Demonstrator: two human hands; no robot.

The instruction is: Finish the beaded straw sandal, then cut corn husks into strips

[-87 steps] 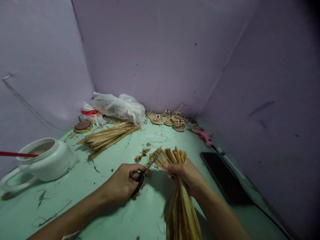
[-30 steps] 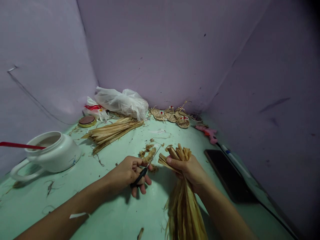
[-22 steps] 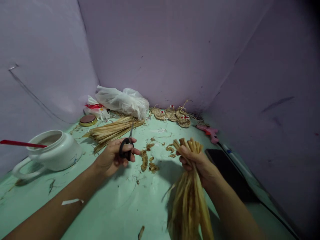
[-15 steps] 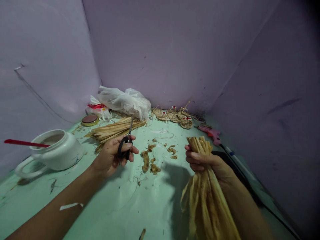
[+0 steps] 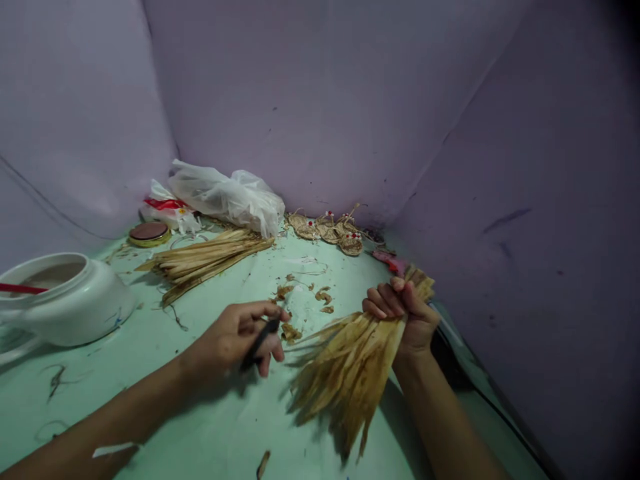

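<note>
My left hand (image 5: 245,337) is closed around the black handles of a pair of scissors (image 5: 260,343); the blades do not show clearly. To its right, my right hand (image 5: 403,313) grips a bundle of dried leaf strips (image 5: 350,367) near its bound-looking upper end. The loose ends fan out down and left over the table, close to the scissors but apart from them. Small brown scraps (image 5: 291,333) lie between the hands. A second bundle of dried strips (image 5: 210,260) rests on the table beyond my left hand.
A white pot (image 5: 95,300) with a red stick in it stands at the left. Behind are a round tin (image 5: 149,233), a white plastic bag (image 5: 230,197) and woven pieces with red beads (image 5: 327,230). A pink glue gun (image 5: 391,261) is partly hidden behind my right hand.
My right hand has turned the bundle, so its loose ends now swing to the left. My left hand has moved down and right with the scissors, whose blades no longer point upward.
</note>
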